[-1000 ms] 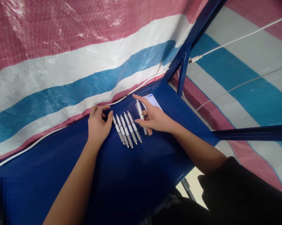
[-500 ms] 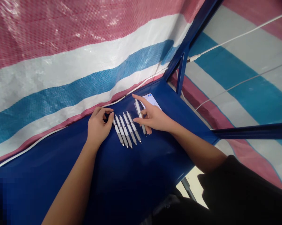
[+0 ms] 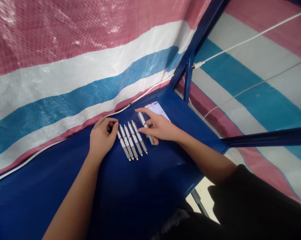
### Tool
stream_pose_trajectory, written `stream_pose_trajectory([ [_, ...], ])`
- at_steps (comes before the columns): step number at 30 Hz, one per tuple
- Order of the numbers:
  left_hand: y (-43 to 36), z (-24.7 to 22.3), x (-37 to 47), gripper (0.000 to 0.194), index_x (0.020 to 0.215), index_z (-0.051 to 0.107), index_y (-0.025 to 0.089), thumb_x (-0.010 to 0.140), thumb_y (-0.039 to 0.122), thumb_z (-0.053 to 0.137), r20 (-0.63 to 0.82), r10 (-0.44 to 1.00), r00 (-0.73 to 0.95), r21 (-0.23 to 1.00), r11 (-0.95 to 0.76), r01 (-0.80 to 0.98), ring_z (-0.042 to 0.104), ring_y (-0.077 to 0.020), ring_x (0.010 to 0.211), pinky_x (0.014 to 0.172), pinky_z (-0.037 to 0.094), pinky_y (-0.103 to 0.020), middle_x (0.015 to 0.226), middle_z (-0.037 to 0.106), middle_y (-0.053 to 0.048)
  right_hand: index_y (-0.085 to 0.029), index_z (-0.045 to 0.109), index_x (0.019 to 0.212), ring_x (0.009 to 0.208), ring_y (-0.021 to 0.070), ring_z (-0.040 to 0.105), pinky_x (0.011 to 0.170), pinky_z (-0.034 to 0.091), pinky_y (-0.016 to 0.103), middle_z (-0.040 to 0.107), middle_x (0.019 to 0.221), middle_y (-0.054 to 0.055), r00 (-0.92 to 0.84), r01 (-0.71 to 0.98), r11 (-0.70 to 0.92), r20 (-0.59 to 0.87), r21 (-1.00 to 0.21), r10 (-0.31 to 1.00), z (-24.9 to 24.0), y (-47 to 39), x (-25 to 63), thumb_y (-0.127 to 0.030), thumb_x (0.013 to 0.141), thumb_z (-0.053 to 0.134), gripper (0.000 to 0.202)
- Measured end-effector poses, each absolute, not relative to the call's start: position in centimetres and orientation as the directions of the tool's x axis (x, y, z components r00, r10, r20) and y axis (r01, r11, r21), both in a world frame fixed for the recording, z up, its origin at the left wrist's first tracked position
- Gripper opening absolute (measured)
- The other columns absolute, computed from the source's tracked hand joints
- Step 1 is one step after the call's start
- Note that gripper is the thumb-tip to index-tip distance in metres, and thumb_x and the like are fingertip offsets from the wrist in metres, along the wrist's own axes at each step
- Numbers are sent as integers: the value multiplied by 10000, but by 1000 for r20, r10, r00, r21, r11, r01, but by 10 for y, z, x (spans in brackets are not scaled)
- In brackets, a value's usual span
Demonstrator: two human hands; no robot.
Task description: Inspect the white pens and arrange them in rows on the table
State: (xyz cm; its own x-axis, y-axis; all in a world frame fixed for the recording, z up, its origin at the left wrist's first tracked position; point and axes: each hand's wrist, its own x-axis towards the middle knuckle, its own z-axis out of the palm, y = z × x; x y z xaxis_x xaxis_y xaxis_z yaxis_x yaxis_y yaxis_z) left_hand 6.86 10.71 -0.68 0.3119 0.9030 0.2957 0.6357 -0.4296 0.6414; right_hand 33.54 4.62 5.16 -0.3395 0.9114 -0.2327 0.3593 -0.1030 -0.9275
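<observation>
Several white pens with grey grips lie side by side in a slanted row on the blue tabletop (image 3: 125,193), tips toward me. At the row's left end, my left hand (image 3: 101,133) has its thumb and index finger closed at the top of the leftmost pen (image 3: 122,143), whose upper end they partly hide. My right hand (image 3: 160,126), right of the row, holds another white pen (image 3: 142,119) between thumb and fingers. That pen slants with its tip toward me; its middle is partly covered by the fingers.
A phone (image 3: 158,109) with a lit screen lies behind my right hand. White cable (image 3: 137,96) runs along the back edge beneath the striped plastic sheeting (image 3: 90,90). Blue metal frame bars (image 3: 188,80) stand at the right corner, and another cable (image 3: 240,40) hangs beyond.
The leftmost pen now lies closer to its neighbour, with my left hand still at its top. The pen in my right hand slants more, its top shifted left. The view has shifted slightly.
</observation>
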Motion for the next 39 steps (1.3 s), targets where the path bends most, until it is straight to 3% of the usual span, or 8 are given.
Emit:
stream_pose_trajectory([
  [3,108,-9,68,160,1047,772,234,998,319,645,313,895,316,629,-445,638,601,-196,752,728,451,-354,819,632,-11,-260,137,1774,478,179,717,567,604,269,626,638,-116,-339,330,-105,-221,-938,915,50,46,336,-230,1025,721,951],
  [9,110,-9,68,167,1051,765,243,1011,348,641,302,897,323,608,-442,660,595,-203,745,716,442,-359,836,660,-21,-296,312,1652,458,160,682,509,550,240,620,680,-98,-335,294,-49,-151,-954,930,44,45,337,-293,1069,674,686],
  [16,113,-11,68,183,1029,761,232,1008,364,637,302,895,329,594,-447,669,569,-190,712,698,425,-344,830,666,-22,-261,347,1613,423,155,656,486,544,233,579,618,-123,-424,317,-44,-184,-947,887,41,49,337,-251,1046,673,654],
  [19,110,-10,70,176,1023,757,224,1010,343,628,316,895,316,611,-447,653,565,-187,710,715,441,-340,826,655,-23,-251,311,1620,387,166,642,420,517,222,571,585,-147,-510,289,-97,-239,-953,826,37,51,340,-200,983,738,769],
  [22,100,-4,74,162,1045,752,226,1018,302,612,381,875,300,614,-481,626,614,-218,822,802,488,-360,912,670,-53,-234,330,1575,367,170,633,373,471,198,553,554,-159,-515,275,-98,-233,-956,825,36,52,341,-167,966,730,731],
  [26,87,11,86,106,1001,721,230,998,314,657,399,840,369,510,-537,671,635,-277,980,932,507,-417,936,644,-72,-229,338,1479,354,147,609,345,413,162,583,592,-147,-475,218,-52,-153,-975,867,34,53,338,-168,981,689,612],
  [32,94,29,115,137,945,677,219,970,353,689,273,822,500,338,-568,750,661,-309,879,912,499,-455,798,643,-64,-225,286,1504,357,113,585,353,455,161,638,718,-107,-448,132,20,-42,-991,893,29,59,340,-124,981,624,630],
  [39,100,35,156,410,771,692,184,926,555,769,71,884,462,27,-465,885,746,-429,885,846,519,-512,741,692,-160,-251,122,1646,442,139,645,387,542,217,692,851,-49,-366,140,-38,-87,-989,926,39,65,361,-148,966,696,895],
])
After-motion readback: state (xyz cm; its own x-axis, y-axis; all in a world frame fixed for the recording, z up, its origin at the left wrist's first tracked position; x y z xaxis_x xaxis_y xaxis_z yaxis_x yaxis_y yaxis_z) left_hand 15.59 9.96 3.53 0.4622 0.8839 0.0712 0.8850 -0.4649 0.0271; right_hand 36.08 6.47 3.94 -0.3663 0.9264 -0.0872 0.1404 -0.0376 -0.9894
